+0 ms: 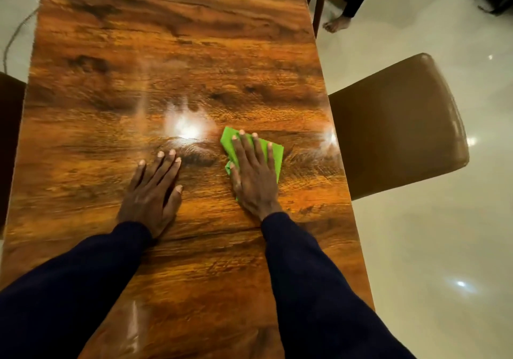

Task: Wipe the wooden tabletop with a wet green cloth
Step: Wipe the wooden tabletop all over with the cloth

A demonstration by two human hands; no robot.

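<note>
Right hand [254, 177]: flat, fingers spread, pressing green cloth [274, 154] onto wooden tabletop [172, 53]
Left hand [155, 192]: flat, empty, fingers together on tabletop
Cloth: mid-table, right side, near brown chair [397, 125]

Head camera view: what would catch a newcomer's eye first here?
The bright green cloth, pressed flat under the right hand near the table's right edge. Next, the glossy wooden tabletop with a white glare patch beyond the left hand, which rests flat on bare wood.
</note>
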